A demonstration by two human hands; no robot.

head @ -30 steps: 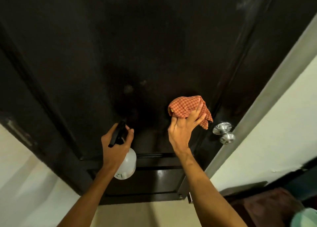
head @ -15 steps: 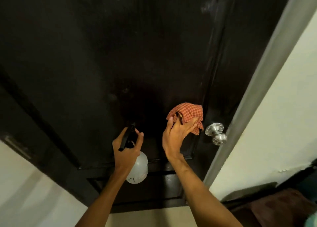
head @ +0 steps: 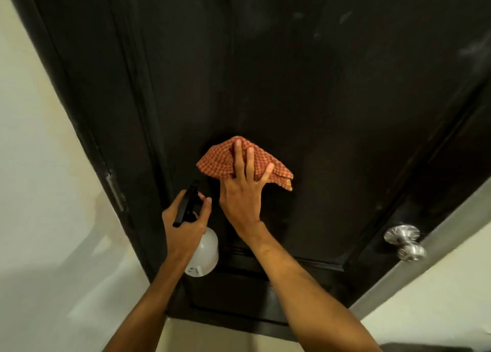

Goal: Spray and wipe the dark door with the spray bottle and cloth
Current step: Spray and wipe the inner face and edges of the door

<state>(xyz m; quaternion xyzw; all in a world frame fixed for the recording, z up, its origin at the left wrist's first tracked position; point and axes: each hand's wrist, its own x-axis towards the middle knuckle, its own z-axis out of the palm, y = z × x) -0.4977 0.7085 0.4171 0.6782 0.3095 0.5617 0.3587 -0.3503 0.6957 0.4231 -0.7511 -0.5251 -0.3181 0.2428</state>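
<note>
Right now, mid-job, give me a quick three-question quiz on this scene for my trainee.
1. True or false: the right hand presses the checked cloth against the dark door with straight fingers.
2. The left hand grips: A) a sponge, B) the spray bottle, C) nothing.
3. Fill in: the silver doorknob lies to the ___ of the cloth.
Key: 1 true; 2 B; 3 right.

The left hand [head: 186, 219] and right hand [head: 240, 200] are bare; left forearm [head: 148, 304] and right forearm [head: 305, 288] are bare too.
</note>
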